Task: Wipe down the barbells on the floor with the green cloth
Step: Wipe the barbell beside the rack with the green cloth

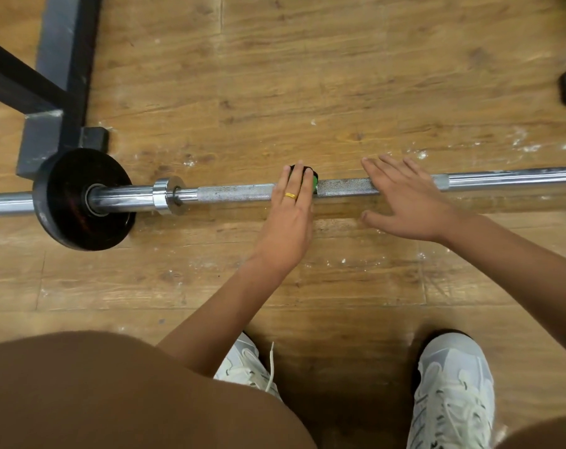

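Our left hand [291, 209] lies flat, fingers straight, pressing the green cloth [314, 184] onto the barbell [236, 193] on the floor [307, 92]. Our right hand [405, 202], spread and holding nothing, rests on the bar just beside it. We should press firmly and slide along the knurling. We count one barbell, one cloth and one weight plate [80, 222].

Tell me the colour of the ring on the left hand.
Gold: the ring is a plain yellow band on the left hand; head view.
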Available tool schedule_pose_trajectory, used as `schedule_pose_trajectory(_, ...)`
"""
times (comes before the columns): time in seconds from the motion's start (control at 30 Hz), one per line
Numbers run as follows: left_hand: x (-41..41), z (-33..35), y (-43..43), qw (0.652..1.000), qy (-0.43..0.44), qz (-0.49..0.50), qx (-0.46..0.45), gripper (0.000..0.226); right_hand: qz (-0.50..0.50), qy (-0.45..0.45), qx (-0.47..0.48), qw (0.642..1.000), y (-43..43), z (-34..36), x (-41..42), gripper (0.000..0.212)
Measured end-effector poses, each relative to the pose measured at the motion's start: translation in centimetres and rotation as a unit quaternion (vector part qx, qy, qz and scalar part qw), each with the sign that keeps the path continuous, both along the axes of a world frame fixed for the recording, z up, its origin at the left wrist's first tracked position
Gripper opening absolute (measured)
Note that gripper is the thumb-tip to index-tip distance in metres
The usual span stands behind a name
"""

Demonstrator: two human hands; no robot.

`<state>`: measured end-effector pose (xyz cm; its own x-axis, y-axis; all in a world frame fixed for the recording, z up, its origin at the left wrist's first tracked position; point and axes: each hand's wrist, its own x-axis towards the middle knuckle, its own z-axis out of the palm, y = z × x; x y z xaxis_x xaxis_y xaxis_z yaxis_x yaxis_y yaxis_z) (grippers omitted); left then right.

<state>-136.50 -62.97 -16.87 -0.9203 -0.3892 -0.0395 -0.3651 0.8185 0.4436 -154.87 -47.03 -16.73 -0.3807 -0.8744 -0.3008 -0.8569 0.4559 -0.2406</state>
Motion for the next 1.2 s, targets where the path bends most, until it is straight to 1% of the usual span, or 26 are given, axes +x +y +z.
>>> schedule_pose_trajectory(0.07, 0.4, 0.6, -0.3, 0.998, 0.012, -0.007, 0.056, 0.059, -0.009, -0.003, 0.004, 1.000, -0.2, 0.4, 0.2, 0.102)
schedule_pose_trajectory(0.13, 0.9, 0.9, -1.1, 0.996, 0.021, 0.023, 0.079, 0.058, 0.001, 0.000, -0.010, 1.000, -0.5, 0.8, 1.3, 0.096)
schedule_pose_trajectory(0.2, 1.5, 0.7, -2.6, 0.995, 0.005, 0.081, 0.050, 0.056, 0.039, 0.017, -0.043, 0.998, -1.4, 1.1, 3.7, 0.088)
schedule_pose_trajectory(0.3, 3.5, -0.1, -5.8, 0.986, -0.050, 0.156, -0.021, 0.054, 0.098, 0.052, -0.106, 0.988, -4.3, 0.5, 8.0, 0.080)
schedule_pose_trajectory(0.37, 4.7, -0.4, -7.3, 0.984, -0.068, 0.152, -0.056, 0.051, 0.112, 0.073, -0.127, 0.983, -6.7, -0.3, 9.9, 0.077)
schedule_pose_trajectory(0.43, 5.3, -0.6, -7.7, 0.987, -0.075, 0.125, -0.074, 0.049, 0.113, 0.103, -0.114, 0.982, -8.1, -1.1, 10.5, 0.076)
schedule_pose_trajectory(0.53, 5.3, -0.8, -7.7, 0.987, -0.079, 0.121, -0.073, 0.049, 0.168, 0.215, -0.099, 0.957, -8.3, -2.4, 9.7, 0.067)
schedule_pose_trajectory(0.6, 5.2, -0.8, -7.8, 0.988, -0.075, 0.116, -0.075, 0.050, 0.185, 0.229, -0.118, 0.948, -7.9, -3.0, 9.0, 0.065)
schedule_pose_trajectory(0.7, 5.4, -0.9, -8.0, 0.988, -0.073, 0.112, -0.072, 0.049, 0.180, 0.201, -0.174, 0.947, -6.8, -4.0, 9.1, 0.070)
schedule_pose_trajectory(0.77, 5.4, -1.1, -8.0, 0.988, -0.069, 0.113, -0.074, 0.050, 0.227, 0.171, -0.178, 0.942, -5.2, -4.9, 10.1, 0.069)
schedule_pose_trajectory(0.8, 5.4, -1.2, -7.9, 0.988, -0.070, 0.115, -0.073, 0.050, 0.250, 0.145, -0.164, 0.943, -4.5, -5.3, 10.5, 0.068)
schedule_pose_trajectory(0.87, 5.3, -1.2, -7.8, 0.988, -0.071, 0.118, -0.070, 0.050, 0.259, 0.092, -0.102, 0.956, -3.8, -6.0, 10.9, 0.063)
schedule_pose_trajectory(0.93, 5.4, -1.1, -7.8, 0.988, -0.074, 0.120, -0.066, 0.050, 0.249, 0.060, -0.041, 0.966, -4.0, -6.7, 11.0, 0.061)
schedule_pose_trajectory(0.97, 5.4, -1.0, -7.8, 0.988, -0.076, 0.119, -0.065, 0.050, 0.245, 0.047, -0.029, 0.968, -4.3, -6.8, 10.9, 0.062)
schedule_pose_trajectory(1.03, 5.5, -0.9, -7.8, 0.988, -0.080, 0.115, -0.062, 0.051, 0.230, 0.026, -0.035, 0.972, -4.8, -6.5, 10.6, 0.069)
schedule_pose_trajectory(1.07, 5.5, -0.9, -7.8, 0.988, -0.081, 0.112, -0.062, 0.051, 0.207, 0.022, -0.049, 0.977, -4.8, -6.3, 10.3, 0.072)
schedule_pose_trajectory(1.13, 5.6, -1.0, -7.9, 0.989, -0.079, 0.110, -0.063, 0.051, 0.153, 0.033, -0.075, 0.985, -4.7, -6.0, 9.5, 0.076)
schedule_pose_trajectory(1.2, 5.7, -1.1, -7.9, 0.989, -0.078, 0.113, -0.060, 0.051, 0.140, 0.053, -0.066, 0.986, -4.3, -5.7, 8.8, 0.074)
